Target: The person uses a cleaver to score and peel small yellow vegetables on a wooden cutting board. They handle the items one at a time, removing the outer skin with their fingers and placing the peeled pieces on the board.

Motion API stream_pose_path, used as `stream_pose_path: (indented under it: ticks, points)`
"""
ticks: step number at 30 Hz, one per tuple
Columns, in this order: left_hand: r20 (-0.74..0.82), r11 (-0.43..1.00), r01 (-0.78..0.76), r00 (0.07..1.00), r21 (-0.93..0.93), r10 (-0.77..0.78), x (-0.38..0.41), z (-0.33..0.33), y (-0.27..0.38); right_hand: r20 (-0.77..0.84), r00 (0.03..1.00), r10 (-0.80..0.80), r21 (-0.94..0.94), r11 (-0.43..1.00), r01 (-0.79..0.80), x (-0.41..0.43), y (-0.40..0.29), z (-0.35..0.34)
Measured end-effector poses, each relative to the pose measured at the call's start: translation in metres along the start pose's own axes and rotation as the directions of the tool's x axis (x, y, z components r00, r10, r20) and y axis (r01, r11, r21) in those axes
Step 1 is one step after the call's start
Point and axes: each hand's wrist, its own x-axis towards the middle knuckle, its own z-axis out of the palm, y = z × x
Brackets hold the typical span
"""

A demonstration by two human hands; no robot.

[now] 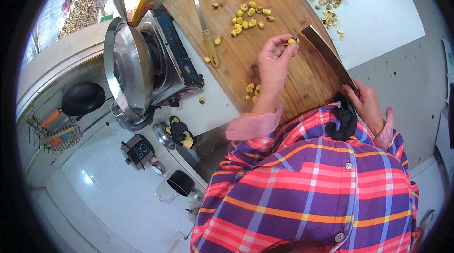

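Note:
Between the thumb and fingers of my left hand (278, 56) is a small yellow piece of food (293, 40) with a dark spot, held above a wooden cutting board (227, 4). My right hand (363, 100) grips a cleaver (324, 52) near its handle; the broad dark blade points away from me over the board's right edge. A loose group of yellow pieces (238, 28) lies on the upper board. Several more pieces (250, 87) lie beside my left wrist, which partly hides them. Dark-edged trimmings (329, 18) are scattered on the white counter right of the board.
A wire skimmer (202, 15) lies along the board's left side. Left of it stands a gas stove (177, 58) with a lidded metal wok (129, 68). A black-and-yellow cloth (181, 133) rests at the counter's edge. A black pan (83, 98) hangs at the left.

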Motion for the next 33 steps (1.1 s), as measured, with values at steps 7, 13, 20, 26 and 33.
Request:
stream_pose_path:
  ticks: [7,13,20,26,33]
  points:
    - [-0.119,0.911,-0.076,0.984,0.404,0.135,-0.017,-0.001,-0.056,-0.008,0.998,-0.067,-0.047,0.997,0.067,-0.015,0.003,-0.002]
    - [-0.156,0.975,0.107,0.985,0.194,-0.077,-0.016,0.001,-0.051,0.043,0.999,-0.006,-0.038,0.999,0.007,-0.022,0.002,-0.010]
    - [-0.137,0.963,0.121,0.986,0.240,-0.089,-0.011,-0.011,-0.049,0.048,0.999,-0.013,-0.029,0.999,0.014,-0.021,0.007,-0.009]
    - [-0.046,0.800,-0.072,0.991,0.595,0.123,-0.012,-0.010,-0.048,0.017,0.999,0.049,-0.065,0.997,-0.047,-0.010,-0.012,-0.012]
    - [0.123,0.619,-0.304,0.940,0.724,0.318,-0.018,0.006,-0.040,-0.285,0.904,-0.319,-0.221,0.939,0.262,0.019,-0.012,0.021]
